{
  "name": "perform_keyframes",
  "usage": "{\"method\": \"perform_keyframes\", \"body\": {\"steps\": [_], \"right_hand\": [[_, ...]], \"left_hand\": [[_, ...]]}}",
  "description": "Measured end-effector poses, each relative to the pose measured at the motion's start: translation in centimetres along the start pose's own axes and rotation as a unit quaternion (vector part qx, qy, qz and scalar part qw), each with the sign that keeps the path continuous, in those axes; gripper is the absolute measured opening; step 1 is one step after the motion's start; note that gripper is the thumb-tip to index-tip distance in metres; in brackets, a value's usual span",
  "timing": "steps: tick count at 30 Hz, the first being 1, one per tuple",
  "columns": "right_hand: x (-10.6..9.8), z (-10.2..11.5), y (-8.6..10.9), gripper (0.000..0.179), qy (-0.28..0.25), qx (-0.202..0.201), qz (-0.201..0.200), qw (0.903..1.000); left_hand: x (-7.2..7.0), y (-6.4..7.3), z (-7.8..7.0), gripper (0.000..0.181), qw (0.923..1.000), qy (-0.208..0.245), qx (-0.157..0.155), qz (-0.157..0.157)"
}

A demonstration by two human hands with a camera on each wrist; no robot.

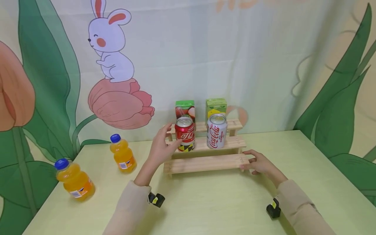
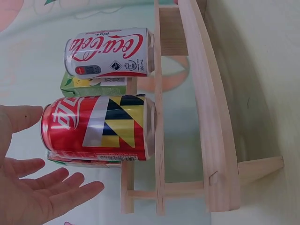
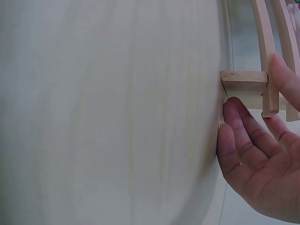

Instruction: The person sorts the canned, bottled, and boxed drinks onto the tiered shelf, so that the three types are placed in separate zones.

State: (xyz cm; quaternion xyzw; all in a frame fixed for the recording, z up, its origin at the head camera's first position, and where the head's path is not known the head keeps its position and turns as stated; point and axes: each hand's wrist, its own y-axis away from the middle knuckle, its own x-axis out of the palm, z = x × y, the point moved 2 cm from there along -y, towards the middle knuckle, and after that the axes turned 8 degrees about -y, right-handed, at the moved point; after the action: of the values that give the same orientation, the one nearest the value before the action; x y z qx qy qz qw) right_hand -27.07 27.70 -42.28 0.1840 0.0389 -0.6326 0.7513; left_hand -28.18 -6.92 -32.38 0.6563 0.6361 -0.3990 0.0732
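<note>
A three-step wooden rack [image 1: 202, 164] stands on the table. On its middle step are a red Coca-Cola can [image 1: 185, 132], at left, and a white Coca-Cola can [image 1: 216, 133], at right, both upright. My left hand [image 1: 162, 145] is spread around the left side of the red can; the left wrist view shows its thumb [image 2: 23, 117] close to the can's top and its other fingers extended past the side. At the rack's lower right end, my right hand [image 1: 259, 163] grips the bottom step, with the thumb [image 3: 286, 82] on the board and fingers curled around its end.
Two juice boxes, a red-and-green one [image 1: 185, 106] and a yellow-green one [image 1: 215, 105], stand on the top step behind the cans. Two orange drink bottles [image 1: 124, 156] with blue caps stand at the table's left. A printed curtain [image 1: 188, 65] hangs behind the table.
</note>
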Motion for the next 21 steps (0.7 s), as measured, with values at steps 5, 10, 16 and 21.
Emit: {"method": "perform_keyframes", "body": {"steps": [5, 10, 16, 21], "right_hand": [[0.0, 0.0, 0.0, 0.072, -0.003, 0.002, -0.004, 1.0], [0.1, 0.0, 0.0, 0.072, 0.0, 0.004, -0.006, 1.0], [0.1, 0.0, 0.1, 0.072, 0.002, 0.003, -0.005, 1.0], [0.0, -0.1, 0.1, 0.072, 0.0, -0.002, -0.001, 1.0]], "left_hand": [[-0.5, 0.7, -0.2, 0.064, 1.0, -0.001, -0.004, 0.0], [-1.0, 1.3, -0.2, 0.066, 1.0, -0.008, -0.002, -0.002], [-1.5, 2.0, 0.0, 0.067, 0.9998, -0.021, 0.004, -0.002], [-1.9, 2.6, 0.5, 0.068, 0.9996, -0.029, 0.004, 0.0]]}}
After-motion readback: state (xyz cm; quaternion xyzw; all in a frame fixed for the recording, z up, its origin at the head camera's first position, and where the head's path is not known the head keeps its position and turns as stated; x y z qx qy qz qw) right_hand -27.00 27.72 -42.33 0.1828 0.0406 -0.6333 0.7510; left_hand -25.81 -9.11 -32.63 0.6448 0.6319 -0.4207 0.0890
